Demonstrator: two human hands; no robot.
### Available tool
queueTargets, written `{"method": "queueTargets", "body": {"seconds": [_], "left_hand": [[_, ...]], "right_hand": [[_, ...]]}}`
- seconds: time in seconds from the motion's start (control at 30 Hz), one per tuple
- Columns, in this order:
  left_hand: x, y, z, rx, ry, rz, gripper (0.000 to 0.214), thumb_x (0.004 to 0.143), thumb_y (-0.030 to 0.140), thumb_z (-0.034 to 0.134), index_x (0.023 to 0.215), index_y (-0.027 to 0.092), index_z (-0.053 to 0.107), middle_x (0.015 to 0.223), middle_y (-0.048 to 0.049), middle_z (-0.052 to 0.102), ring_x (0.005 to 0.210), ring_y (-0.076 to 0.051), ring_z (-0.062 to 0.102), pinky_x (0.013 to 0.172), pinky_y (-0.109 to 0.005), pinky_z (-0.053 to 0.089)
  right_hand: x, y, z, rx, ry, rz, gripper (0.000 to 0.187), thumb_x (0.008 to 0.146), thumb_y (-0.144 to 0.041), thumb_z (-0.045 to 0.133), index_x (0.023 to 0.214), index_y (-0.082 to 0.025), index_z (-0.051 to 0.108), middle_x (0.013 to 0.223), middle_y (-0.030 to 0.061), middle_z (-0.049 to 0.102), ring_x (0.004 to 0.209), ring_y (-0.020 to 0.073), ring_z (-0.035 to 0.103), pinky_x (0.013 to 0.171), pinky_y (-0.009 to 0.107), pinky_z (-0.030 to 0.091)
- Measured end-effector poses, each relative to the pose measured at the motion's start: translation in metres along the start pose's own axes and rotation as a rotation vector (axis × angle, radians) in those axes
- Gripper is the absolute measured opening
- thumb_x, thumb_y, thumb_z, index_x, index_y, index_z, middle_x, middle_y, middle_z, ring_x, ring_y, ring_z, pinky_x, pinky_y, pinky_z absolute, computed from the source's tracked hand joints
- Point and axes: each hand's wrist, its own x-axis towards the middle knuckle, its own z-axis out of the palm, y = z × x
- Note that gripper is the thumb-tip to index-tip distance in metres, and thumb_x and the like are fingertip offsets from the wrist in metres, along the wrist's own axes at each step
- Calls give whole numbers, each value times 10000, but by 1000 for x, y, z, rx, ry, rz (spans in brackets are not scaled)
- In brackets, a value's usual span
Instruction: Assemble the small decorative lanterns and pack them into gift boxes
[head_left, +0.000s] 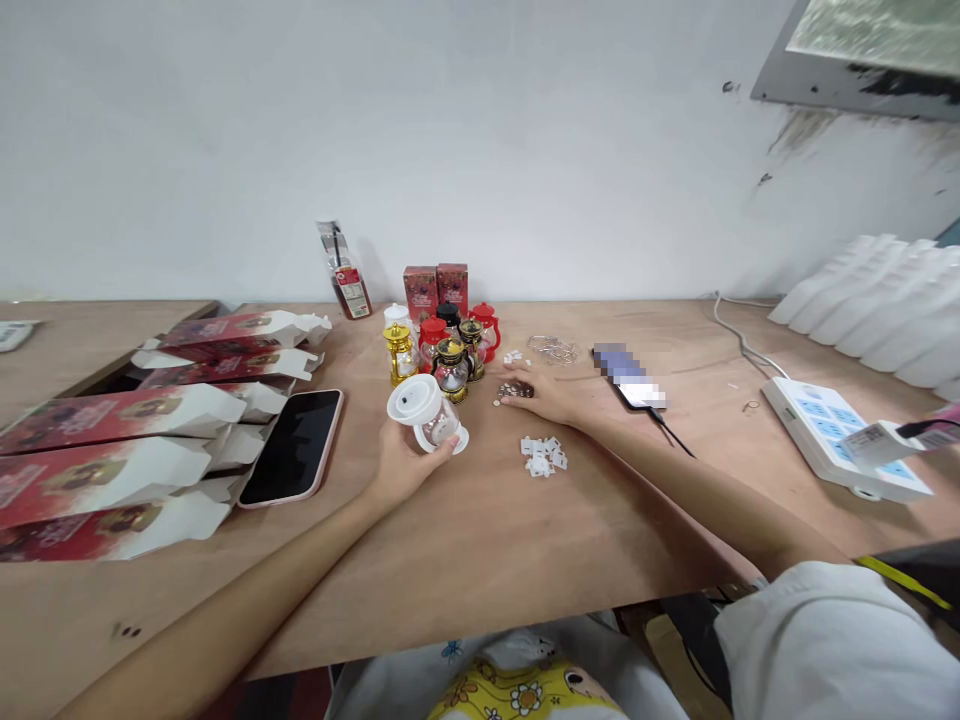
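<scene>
I judge this white lantern (427, 408) unfinished: my left hand (407, 465) grips it, tilted, at frame centre. My right hand (546, 397) is at small shiny discs (517, 389), too small to count; whether it pinches any, I can't tell. Just above centre stand seven lanterns (452, 372) and two red boxes (421, 292); five open boxes (112, 465) lie left, seemingly unfilled.

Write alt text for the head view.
A person's left hand holds a tilted white lantern over a wooden table, while the right hand is at a pile of small round pieces. More lanterns stand beyond; open red boxes lie at left.
</scene>
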Motion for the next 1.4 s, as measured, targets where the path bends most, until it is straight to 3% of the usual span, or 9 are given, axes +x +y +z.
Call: {"method": "queueTargets", "body": {"seconds": [0.1,0.2,0.3,0.6,0.73,1.0,1.2,1.4], "left_hand": [[-1,-1,1,-3,-5,-7,431,619,359,708,972,149,579,1036,-113,674,973,-260,640,911,-429,507],[-1,-2,1,11,-8,-26,428,617,377,705,959,153,580,1037,-113,670,984,-266,632,920,-443,500],[-1,-2,0,11,-17,-19,437,620,375,700,973,148,581,1059,-124,666,999,-269,628,932,-445,493],[-1,-3,2,-11,-19,-27,461,617,368,712,982,120,578,1052,-144,660,983,-278,632,926,-456,495],[1,-2,0,-11,-4,-17,443,616,362,712,967,125,581,1026,-129,669,958,-266,639,913,-444,505],[9,-3,-7,5,71,-40,426,610,370,718,935,136,571,988,-110,682,922,-246,653,881,-416,529],[13,-5,-9,28,108,-34,447,614,373,715,953,126,562,1024,-129,669,943,-257,652,862,-409,539],[16,-8,-11,47,179,6,493,618,399,721,1004,149,543,1031,-107,662,939,-240,649,828,-388,552]], "right_hand": [[-4,-6,4,-110,10,96,573,806,-529,596,1285,-224,519,1422,115,452,1354,281,376,1113,510,306],[-2,-17,10,-160,-30,73,604,807,-561,572,1314,-242,494,1427,113,446,1375,285,337,1132,520,265],[4,-26,18,-127,-45,102,640,814,-555,566,1333,-189,486,1441,140,422,1390,297,301,1132,493,284],[15,-40,28,41,-20,110,357,863,-249,555,1208,-185,617,1335,66,546,1321,234,422,1113,385,339],[15,-56,36,97,-16,119,352,850,-133,525,1180,-181,639,1308,55,572,1306,213,444,1109,340,345],[15,-89,60,84,-26,218,385,847,-63,431,1195,-102,590,1402,148,474,1362,241,367,1142,412,279],[14,-110,73,117,-54,250,494,832,-86,459,1326,-81,442,1466,213,346,1409,293,252,1136,533,214],[11,-143,77,200,-155,300,591,868,-195,469,1421,-64,307,1525,206,212,1438,326,110,1165,512,133]]}}
